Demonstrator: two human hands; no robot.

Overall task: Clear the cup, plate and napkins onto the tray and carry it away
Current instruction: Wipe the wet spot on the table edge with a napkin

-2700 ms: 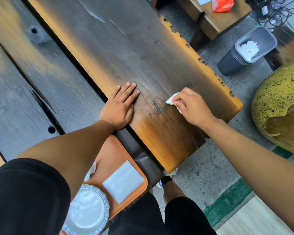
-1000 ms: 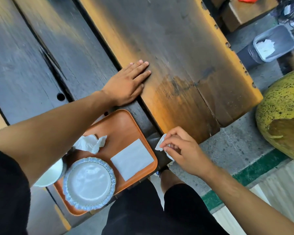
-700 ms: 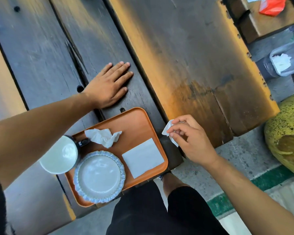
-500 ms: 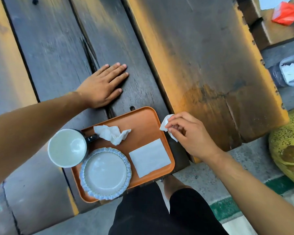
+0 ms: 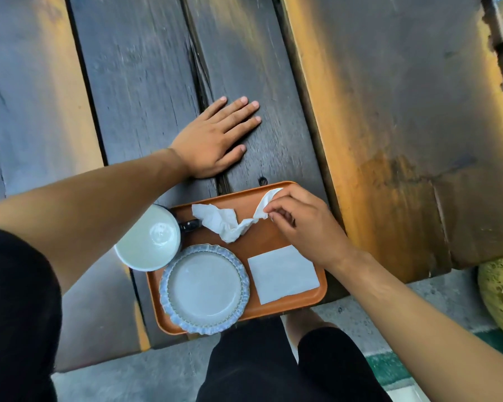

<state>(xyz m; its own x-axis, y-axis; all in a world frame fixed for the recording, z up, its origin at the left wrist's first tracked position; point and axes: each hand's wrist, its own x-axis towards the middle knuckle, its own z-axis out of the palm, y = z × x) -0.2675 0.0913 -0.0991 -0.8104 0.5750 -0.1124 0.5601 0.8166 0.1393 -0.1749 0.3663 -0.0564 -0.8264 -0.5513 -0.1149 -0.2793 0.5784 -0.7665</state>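
Right hand (image 5: 305,227) is over the orange tray (image 5: 273,242), pinching a small napkin (image 5: 266,203) between thumb and fingertips. Left hand (image 5: 212,143) lies flat on the table (image 5: 145,82), fingers straight and slightly spread. Cup (image 5: 148,239), plate (image 5: 204,288) and 2 other napkins sit on the tray.

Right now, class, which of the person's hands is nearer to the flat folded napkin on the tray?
Right. The right hand hovers just above the flat folded napkin, pinching another tissue; the left hand rests on the table planks beyond the tray.
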